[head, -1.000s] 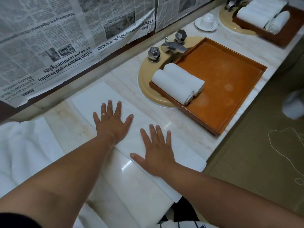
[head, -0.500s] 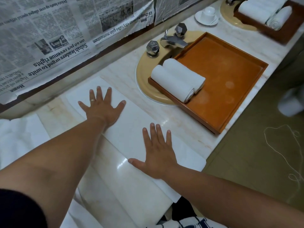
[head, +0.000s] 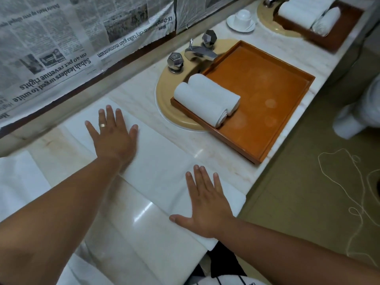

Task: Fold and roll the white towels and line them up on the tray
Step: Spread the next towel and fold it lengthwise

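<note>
The left hand [head: 113,138] and right hand [head: 205,204] are lying flat and open on the folded towel [head: 162,167], which is stretching across the glossy surface [head: 123,219] beside the tray [head: 271,91], so it is risking sliding or creasing and rolling up crooked

- Dim, even, cool indoor light; shadows are soft and faint.
- A bright glare streak lies on the marble counter [head: 123,223] near its front edge.
- The flat white towel [head: 164,161] looks washed out, almost textureless.
- Wide-angle distortion curves the counter's edges; the newspaper [head: 61,48] behind is smeared.
</note>
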